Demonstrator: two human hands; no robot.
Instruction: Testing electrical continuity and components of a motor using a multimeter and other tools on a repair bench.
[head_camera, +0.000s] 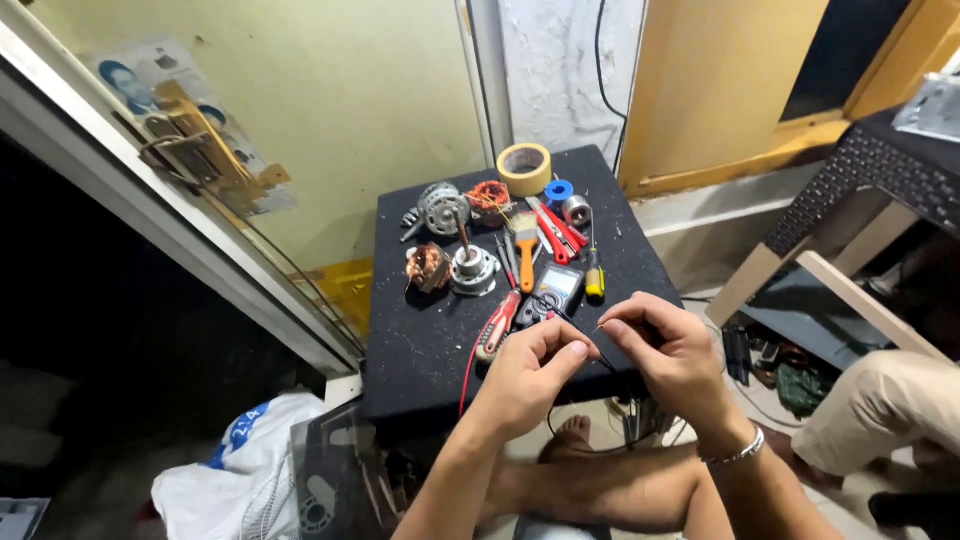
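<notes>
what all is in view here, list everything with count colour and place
table: 1, black, centre
tape roll: 1, tan, table's far edge
motor parts: several, silver and copper, far left of table
paintbrush: 1, orange handle, mid table
pliers: 1, red handles, beside the paintbrush
screwdriver: 1, yellow and black, right of the meter
meter: 1, dark, near the hands
wire: 1, thin black, between both hands
keyboard: 1, black, far right
left hand: 1, pinching the wire
right hand: 1, pinching the wire

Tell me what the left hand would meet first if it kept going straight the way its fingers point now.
The left hand points up and right toward the right hand, so it would probably meet those fingers, or the thin black wire pinched between them, first. Depth is hard to judge.
</notes>
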